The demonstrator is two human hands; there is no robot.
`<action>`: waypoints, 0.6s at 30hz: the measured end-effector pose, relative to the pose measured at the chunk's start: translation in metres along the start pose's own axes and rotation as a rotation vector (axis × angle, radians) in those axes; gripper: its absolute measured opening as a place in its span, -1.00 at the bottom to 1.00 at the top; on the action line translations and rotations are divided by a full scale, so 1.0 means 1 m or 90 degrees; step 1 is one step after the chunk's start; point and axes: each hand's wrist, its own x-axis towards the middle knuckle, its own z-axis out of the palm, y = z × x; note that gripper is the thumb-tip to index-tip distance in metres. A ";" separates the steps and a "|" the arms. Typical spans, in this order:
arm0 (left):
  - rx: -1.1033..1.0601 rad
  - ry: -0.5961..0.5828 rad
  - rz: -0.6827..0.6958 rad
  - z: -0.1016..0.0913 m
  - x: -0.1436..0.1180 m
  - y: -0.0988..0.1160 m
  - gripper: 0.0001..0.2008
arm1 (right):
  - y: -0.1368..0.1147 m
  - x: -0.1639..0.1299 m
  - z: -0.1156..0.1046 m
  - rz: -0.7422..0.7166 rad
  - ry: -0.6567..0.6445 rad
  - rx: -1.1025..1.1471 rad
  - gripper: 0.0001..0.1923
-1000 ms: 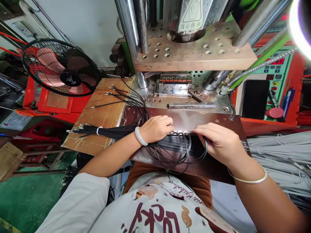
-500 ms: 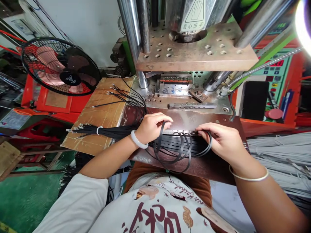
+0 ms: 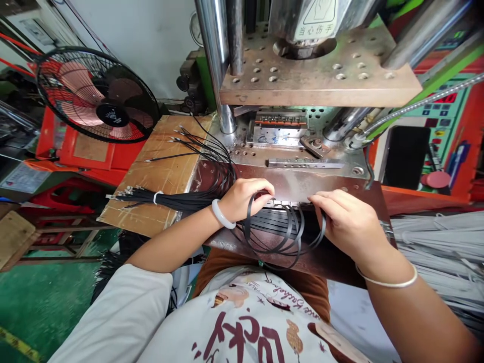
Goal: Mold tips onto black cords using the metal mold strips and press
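My left hand [image 3: 247, 199] is closed, thumb against fingers, on a flat black cable [image 3: 248, 222] that loops down toward my lap. My right hand [image 3: 346, 217] pinches another black cable [image 3: 320, 234] near the right end of a narrow metal strip fixture [image 3: 282, 203]. Several cable loops hang between the two hands over the front edge of the brown machine table [image 3: 230, 242]. Flat black cables [image 3: 268, 222] lie side by side just below the strip. Their ends at the strip are partly hidden by my fingers.
A press plate [image 3: 321, 93] hangs above a lower metal die [image 3: 279, 132]. A loose metal bar [image 3: 305, 164] lies in front. On cardboard [image 3: 172, 171] at left rests a tied black cable bundle [image 3: 177, 200]. A fan [image 3: 100, 98], a phone [image 3: 406, 156] and grey cables [image 3: 438, 247] surround the table.
The view has shifted slightly. My right hand has closed in more at the strip's right end, and its cable loop hangs lower. My left hand keeps its pinch.
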 end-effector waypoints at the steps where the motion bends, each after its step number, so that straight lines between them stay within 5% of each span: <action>1: 0.005 -0.017 -0.003 0.000 0.000 0.000 -0.93 | 0.000 -0.001 0.001 -0.001 0.000 0.005 -0.79; 8: 0.091 -0.082 0.008 0.000 -0.002 0.000 -0.88 | 0.002 -0.003 0.000 0.043 -0.006 0.063 -0.85; 18: 0.302 -0.173 0.160 -0.003 -0.005 0.013 -0.68 | 0.002 -0.003 -0.003 0.043 -0.003 0.070 -0.84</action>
